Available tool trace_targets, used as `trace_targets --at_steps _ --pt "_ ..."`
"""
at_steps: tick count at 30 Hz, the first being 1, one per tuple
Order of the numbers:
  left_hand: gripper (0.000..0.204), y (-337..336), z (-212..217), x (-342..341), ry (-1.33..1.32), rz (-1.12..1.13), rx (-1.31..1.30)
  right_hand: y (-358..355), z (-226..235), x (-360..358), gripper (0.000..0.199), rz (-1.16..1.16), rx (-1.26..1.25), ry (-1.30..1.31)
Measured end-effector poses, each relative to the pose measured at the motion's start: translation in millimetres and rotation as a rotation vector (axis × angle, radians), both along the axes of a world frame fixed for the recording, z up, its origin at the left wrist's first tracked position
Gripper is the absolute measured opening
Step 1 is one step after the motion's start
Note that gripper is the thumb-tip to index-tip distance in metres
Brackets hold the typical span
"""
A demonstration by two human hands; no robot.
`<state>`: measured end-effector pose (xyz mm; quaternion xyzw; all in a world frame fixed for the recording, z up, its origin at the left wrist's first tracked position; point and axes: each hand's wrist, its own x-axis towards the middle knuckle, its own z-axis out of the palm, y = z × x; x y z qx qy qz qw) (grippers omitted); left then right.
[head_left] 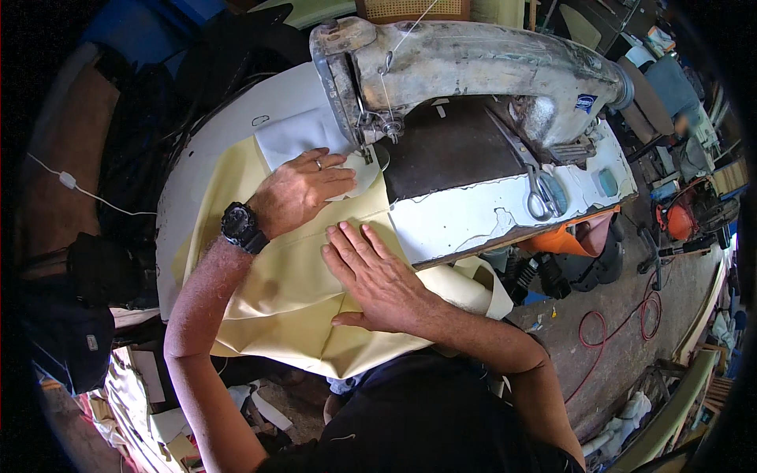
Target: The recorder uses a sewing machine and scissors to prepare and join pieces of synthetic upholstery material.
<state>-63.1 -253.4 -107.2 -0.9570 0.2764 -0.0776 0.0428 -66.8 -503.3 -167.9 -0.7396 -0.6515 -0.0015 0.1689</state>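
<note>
A large pale yellow sheet of fabric or vinyl [280, 272] lies over the left of the white tabletop and drapes off the front edge toward my lap. My left hand [303, 189], with a ring and a black watch, presses on it close to the needle area of an old, worn sewing machine [473, 59]. A white piece [296, 138] lies at the sheet's far end, partly under the machine head. Flat on the yellow sheet, near a seam line, my right hand [371, 276] has its fingers stretched out. Neither hand grasps anything.
Metal scissors [538, 193] rest on the table [457, 229] at the right, below the machine's arm. An orange item [568, 238] hangs under the table's front edge. A red hose [595, 331] curls over the floor at right. A white cord [102, 193] runs at the left.
</note>
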Motion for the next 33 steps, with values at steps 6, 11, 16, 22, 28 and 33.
trace_targets --at_steps 6,11,16,22,28,33 --pt "0.040 -4.9 2.7 0.5 0.011 0.034 -0.046 6.3 -1.8 3.1 0.104 0.003 0.030 0.026" --pt "0.039 -11.5 1.7 3.5 -0.044 0.035 0.005 9.2 -0.8 6.5 0.102 -0.010 0.047 0.032" --pt "0.034 -14.5 2.5 3.7 -0.063 0.030 0.017 13.0 -5.0 7.6 0.102 -0.016 0.114 0.041" --pt "0.031 -24.2 2.4 6.4 -0.106 0.045 0.066 17.2 -5.1 11.5 0.102 -0.036 0.133 0.038" --pt "0.037 -40.3 4.2 8.6 0.046 0.173 0.154 20.9 -7.2 14.5 0.103 -0.045 0.139 0.032" --pt "0.033 -47.9 -1.4 12.1 0.036 0.194 0.202 23.9 -6.9 19.3 0.104 -0.058 0.150 0.048"
